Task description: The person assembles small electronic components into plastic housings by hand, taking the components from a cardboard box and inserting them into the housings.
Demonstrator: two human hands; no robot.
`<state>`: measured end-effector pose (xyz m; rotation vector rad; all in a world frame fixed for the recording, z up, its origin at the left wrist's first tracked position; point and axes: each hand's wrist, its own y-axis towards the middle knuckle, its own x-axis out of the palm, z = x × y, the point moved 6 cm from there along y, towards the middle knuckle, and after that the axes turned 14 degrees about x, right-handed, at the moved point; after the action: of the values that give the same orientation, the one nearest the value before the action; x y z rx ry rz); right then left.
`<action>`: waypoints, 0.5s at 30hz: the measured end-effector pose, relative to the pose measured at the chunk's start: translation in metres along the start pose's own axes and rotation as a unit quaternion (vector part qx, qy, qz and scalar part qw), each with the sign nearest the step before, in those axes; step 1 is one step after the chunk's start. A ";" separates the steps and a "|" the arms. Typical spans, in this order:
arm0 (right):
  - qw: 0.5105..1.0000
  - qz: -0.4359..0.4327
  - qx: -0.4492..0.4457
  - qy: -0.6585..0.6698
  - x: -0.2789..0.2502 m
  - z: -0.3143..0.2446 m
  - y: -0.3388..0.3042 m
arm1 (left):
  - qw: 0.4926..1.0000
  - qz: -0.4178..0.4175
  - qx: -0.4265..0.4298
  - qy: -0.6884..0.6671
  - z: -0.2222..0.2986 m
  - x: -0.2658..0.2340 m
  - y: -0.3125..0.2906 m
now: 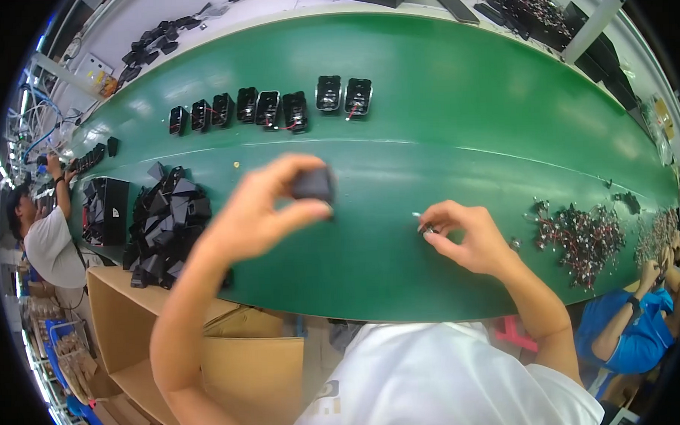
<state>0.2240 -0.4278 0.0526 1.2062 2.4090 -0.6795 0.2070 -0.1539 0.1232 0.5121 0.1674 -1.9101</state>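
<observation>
My left hand (268, 204) is closed round a small black plastic case (313, 185), held above the green work surface (371, 249). To the right, my right hand (460, 234) pinches a small dark part (430, 228) with a whitish tip sticking out past the fingertips; its exact kind is too small to make out. A heap of black plastic cases (176, 207) lies left of my left arm. Beyond my right hand spreads a pile of small parts with red and black wires (580, 238).
Several open black cases with red wires (269, 106) stand in a row at the far side. An open cardboard box (126, 317) is at the near left. Co-workers sit at the left (52, 237) and right (625, 330). A phone-like slab (457, 8) lies on the back ledge.
</observation>
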 end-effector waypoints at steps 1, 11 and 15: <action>0.996 -0.004 -0.019 0.087 0.001 -0.004 -0.002 | 0.990 0.003 0.005 -0.138 -0.005 0.024 -0.010; 0.946 -0.006 -0.258 0.197 0.005 -0.085 -0.003 | 0.885 -0.004 -0.042 -0.464 -0.013 0.076 -0.035; 0.951 0.064 -0.268 0.137 0.018 -0.100 -0.002 | 0.853 -0.001 -0.023 -0.521 -0.006 0.071 -0.033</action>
<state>0.2023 -0.3613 0.1258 1.2549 2.4612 0.1970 0.1568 -0.1989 0.0834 -0.5979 -0.4952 -1.9254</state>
